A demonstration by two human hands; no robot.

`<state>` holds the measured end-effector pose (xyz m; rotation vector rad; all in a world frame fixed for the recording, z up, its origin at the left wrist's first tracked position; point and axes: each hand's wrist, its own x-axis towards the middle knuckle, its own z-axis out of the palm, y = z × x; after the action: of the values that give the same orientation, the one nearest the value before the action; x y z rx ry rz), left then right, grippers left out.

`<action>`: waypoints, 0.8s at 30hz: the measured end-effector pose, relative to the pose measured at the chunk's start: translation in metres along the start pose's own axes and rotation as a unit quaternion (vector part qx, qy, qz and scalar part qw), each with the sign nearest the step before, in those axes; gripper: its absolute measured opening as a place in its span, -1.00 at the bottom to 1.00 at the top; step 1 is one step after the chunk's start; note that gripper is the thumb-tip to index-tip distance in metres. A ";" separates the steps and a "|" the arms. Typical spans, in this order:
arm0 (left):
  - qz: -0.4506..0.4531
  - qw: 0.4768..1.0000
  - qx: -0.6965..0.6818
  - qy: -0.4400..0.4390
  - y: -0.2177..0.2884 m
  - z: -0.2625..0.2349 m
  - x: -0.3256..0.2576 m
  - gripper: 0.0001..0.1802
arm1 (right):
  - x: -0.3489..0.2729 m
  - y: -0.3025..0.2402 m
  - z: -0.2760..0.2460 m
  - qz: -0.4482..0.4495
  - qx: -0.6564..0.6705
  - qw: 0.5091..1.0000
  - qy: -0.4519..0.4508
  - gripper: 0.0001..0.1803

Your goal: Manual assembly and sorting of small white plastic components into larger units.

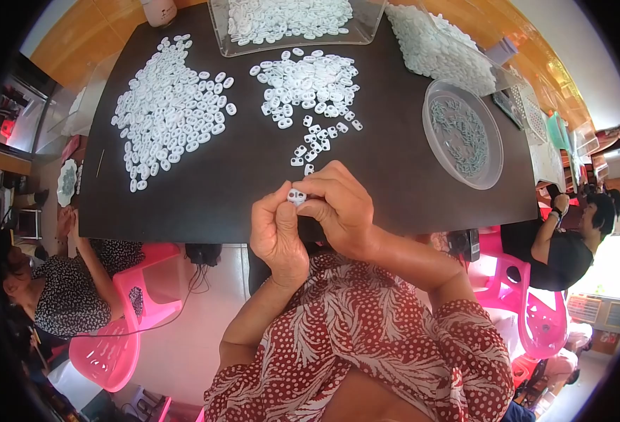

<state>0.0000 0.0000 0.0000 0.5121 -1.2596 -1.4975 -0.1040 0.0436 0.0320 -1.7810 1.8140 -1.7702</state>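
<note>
At the near edge of the dark table, a small white two-hole plastic cord lock (296, 196) is pinched between my two hands. My left hand (279, 239) grips its left side with thumb and forefinger. From the right, my right hand (343, 211) presses on it with thumb and fingertips. Just beyond my fingers lies a loose cluster of small white two-hole pieces (315, 141). Behind that is a heap of similar white pieces (306, 81). A larger spread of oval white two-hole pieces (166, 116) covers the table's left part.
A clear bin (254, 49) of white pieces stands at the back, beside another full clear container (440, 53). On the right, a round plastic tub (494, 158) holds many small greenish springs (465, 137). Other people sit at the left and right on pink chairs (106, 352).
</note>
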 end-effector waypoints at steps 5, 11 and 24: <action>0.036 0.999 0.004 0.016 -0.002 0.005 -0.004 -0.75 | -0.001 0.001 0.004 -0.069 -0.016 0.997 0.039 -0.75; 0.031 0.998 -0.045 -0.020 -0.006 0.006 -0.007 -0.78 | -0.006 0.005 0.001 -0.056 0.005 0.998 0.011 -0.80; -0.030 0.997 -0.065 -0.028 0.020 0.001 0.006 -0.80 | 0.007 -0.005 -0.011 -0.066 -0.007 0.998 0.005 -0.68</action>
<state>0.0059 -0.0028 0.0205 0.4290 -1.1898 -1.6414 -0.1108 0.0475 0.0441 -1.9434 1.7530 -1.8182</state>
